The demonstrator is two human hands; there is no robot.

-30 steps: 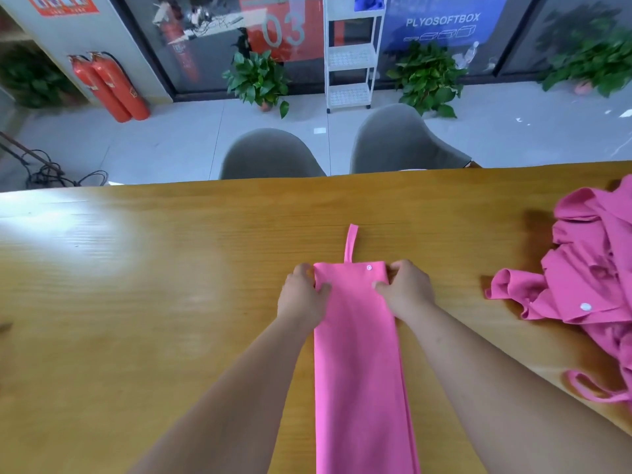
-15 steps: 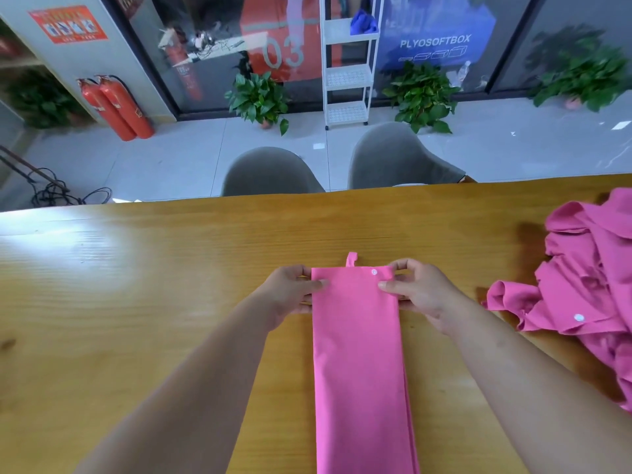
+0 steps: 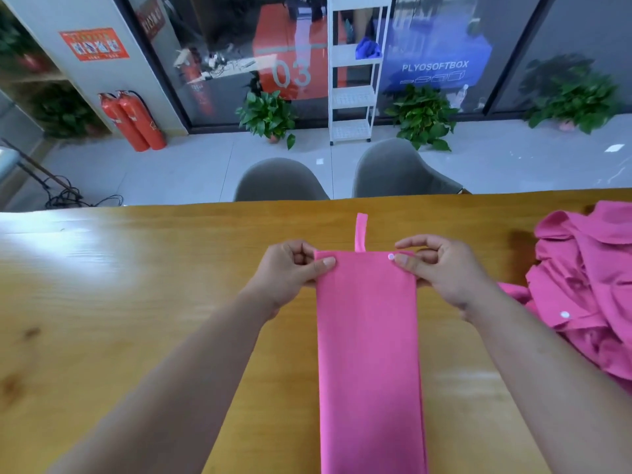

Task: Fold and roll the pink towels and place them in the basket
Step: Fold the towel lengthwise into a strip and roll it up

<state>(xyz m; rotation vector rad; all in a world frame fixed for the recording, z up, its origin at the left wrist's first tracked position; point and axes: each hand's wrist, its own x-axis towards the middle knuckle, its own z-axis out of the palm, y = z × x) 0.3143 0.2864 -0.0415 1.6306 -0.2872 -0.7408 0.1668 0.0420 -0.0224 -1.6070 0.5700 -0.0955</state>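
Grey chairs [image 3: 280, 181] (two) behind the wooden table [image 3: 136, 285].

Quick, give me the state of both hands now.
Left hand: pinching the folded pink towel at its far left corner.
Right hand: pinching its far right corner.

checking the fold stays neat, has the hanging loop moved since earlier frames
Yes. The loop was curled into a stub at the far edge of the towel; now it lies straight, reaching toward the far edge of the table.

Smooth matt pink cloth towel [image 3: 369, 336], glossy varnished wood table [image 3: 136, 268], crumpled pink cloth pile [image 3: 588, 285]
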